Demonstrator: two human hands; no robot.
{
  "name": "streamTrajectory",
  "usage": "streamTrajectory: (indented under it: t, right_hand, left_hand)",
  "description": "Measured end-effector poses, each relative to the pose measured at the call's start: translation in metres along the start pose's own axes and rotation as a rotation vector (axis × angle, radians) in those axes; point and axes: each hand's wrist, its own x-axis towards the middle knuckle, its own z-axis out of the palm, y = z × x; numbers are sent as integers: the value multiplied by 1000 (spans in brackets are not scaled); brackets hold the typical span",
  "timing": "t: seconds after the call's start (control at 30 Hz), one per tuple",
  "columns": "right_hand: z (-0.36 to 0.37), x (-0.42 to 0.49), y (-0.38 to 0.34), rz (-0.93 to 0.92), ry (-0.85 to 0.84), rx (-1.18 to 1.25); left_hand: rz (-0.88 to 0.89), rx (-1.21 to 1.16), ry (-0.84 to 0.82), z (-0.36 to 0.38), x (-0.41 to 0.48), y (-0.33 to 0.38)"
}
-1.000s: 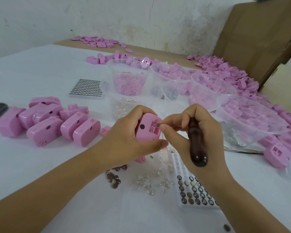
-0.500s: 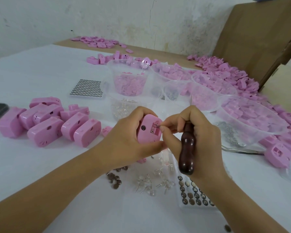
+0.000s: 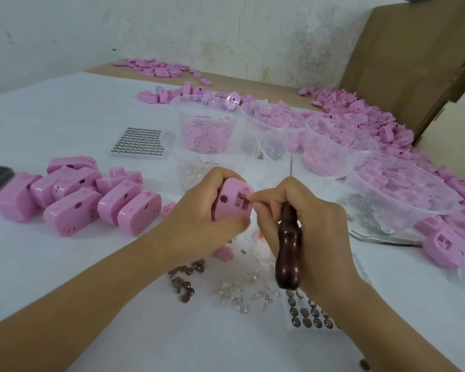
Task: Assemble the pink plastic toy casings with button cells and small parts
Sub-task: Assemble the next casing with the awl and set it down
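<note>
Pink rounded casing (image 3: 232, 210) held in left fingers (image 3: 222, 175); right fingers (image 3: 304, 196) curl round wooden handle (image 3: 289, 253).

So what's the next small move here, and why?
Probably push the part down into the casing slot: the right hand pinches it at the opening, the left hand grips the casing, and the tool is parked in the palm.

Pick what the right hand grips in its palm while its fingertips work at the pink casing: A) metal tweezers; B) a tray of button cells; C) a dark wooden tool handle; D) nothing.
C: the right hand curls round a dark wooden tool handle beside the pink casing gripped by the left hand; the metal tweezers lie on the table.
</note>
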Motion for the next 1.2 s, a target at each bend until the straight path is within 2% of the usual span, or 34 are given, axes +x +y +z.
streamTrajectory:
  t: [0.03, 0.1, 0.17, 0.23, 0.4, 0.5, 0.6, 0.8, 1.03, 1.2]
  right_hand:
    - [-1, 0, 0, 34, 9, 87]
    - [-2, 0, 0, -15, 67, 141]
    - [-4, 3, 2, 24, 74, 180]
    - [-9, 6, 7, 89, 20, 187]
    - [-21, 8, 14, 111, -226, -75]
    - [-16, 7, 14, 120, -274, -196]
    - [-8, 5, 11, 81, -309, -219]
    - [13, 1, 5, -63, -496, -194]
    - [15, 2, 15, 5, -341, -206]
    - [7, 4, 19, 47, -328, -161]
  left_hand:
    - [-25, -65, 19, -1, 1, 0]
    - [-59, -150, 86, -3, 4, 1]
    - [-60, -145, 152, -3, 5, 1]
    - [-52, -141, 182, -3, 6, 1]
    - [-47, -196, 215, -4, 6, 3]
    - [-23, -183, 233, -5, 5, 5]
    - [-4, -188, 264, -6, 5, 7]
    - [27, -204, 292, -11, 8, 6]
    - [42, -221, 304, -13, 11, 4]
    - [89, -281, 324, -17, 11, 3]
